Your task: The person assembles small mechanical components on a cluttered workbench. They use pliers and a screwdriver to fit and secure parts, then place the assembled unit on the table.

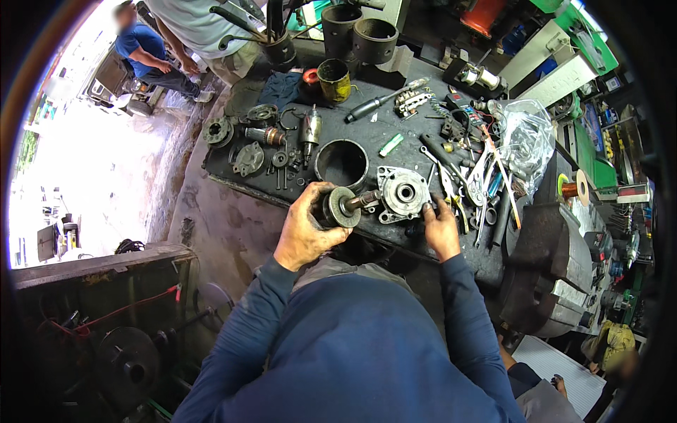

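Observation:
My left hand [306, 227] is wrapped round a thick, round dark metal part [341, 206]. A short shaft [363, 201] juts from it to the right, toward a grey metal housing [405, 194]. That housing has a flanged rim and a round bore in its middle. My right hand [441, 228] grips its lower right edge between thumb and fingers. Whether the shaft tip touches the housing, I cannot tell. Just beyond my hands an open dark metal cylinder [342, 163] stands on the workbench [395, 243].
At the left of the bench lie a copper-wound armature [266, 135], a second shafted cylinder [310, 132] and a metal end cover [249, 159]. Pliers [451, 190], wrenches [477, 185] and a clear plastic bag [525, 137] crowd the right. A large vise [546, 271] stands nearby. Other people are around.

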The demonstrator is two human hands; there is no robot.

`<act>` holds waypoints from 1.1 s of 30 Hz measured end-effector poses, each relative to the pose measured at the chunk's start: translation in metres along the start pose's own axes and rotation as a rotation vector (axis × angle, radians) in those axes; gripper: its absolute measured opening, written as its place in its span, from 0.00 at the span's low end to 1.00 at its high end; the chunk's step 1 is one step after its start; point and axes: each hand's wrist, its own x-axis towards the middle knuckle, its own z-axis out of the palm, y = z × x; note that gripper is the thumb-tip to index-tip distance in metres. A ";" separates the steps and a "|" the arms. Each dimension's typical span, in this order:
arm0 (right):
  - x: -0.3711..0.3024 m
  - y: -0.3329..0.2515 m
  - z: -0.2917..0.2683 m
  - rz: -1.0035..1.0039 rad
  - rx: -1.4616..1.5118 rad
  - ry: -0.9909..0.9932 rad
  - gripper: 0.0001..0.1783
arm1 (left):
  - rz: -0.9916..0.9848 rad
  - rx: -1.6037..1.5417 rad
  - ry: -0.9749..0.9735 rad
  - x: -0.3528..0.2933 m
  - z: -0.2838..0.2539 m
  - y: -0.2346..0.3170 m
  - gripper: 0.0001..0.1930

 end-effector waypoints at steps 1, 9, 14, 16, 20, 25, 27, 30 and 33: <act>-0.011 -0.009 -0.007 -0.099 -0.226 0.089 0.27 | -0.013 -0.035 -0.005 -0.001 -0.001 0.000 0.30; -0.047 -0.096 -0.042 -0.646 0.028 -0.370 0.16 | 0.068 0.254 -0.166 0.001 0.001 -0.001 0.33; -0.056 -0.094 -0.029 -0.717 0.027 -0.260 0.12 | 0.090 0.337 -0.200 0.000 -0.005 -0.003 0.34; -0.059 -0.089 -0.024 -0.735 0.021 -0.239 0.12 | 0.112 0.358 -0.237 0.000 -0.007 -0.001 0.34; -0.070 -0.084 -0.009 -0.610 0.066 -0.201 0.13 | 0.195 0.389 -0.253 -0.004 -0.008 0.002 0.33; -0.088 -0.088 0.009 -0.134 0.169 -0.326 0.21 | 0.220 0.440 -0.267 -0.010 -0.020 -0.003 0.31; -0.093 -0.088 0.013 -0.342 0.065 -0.258 0.17 | 0.195 0.440 -0.284 -0.012 -0.028 -0.009 0.32; -0.103 -0.090 0.022 -0.605 -0.011 -0.225 0.16 | 0.173 0.424 -0.325 -0.016 -0.041 -0.017 0.32; -0.115 -0.095 0.035 -0.359 0.080 -0.290 0.16 | 0.200 0.444 -0.356 -0.023 -0.052 -0.018 0.32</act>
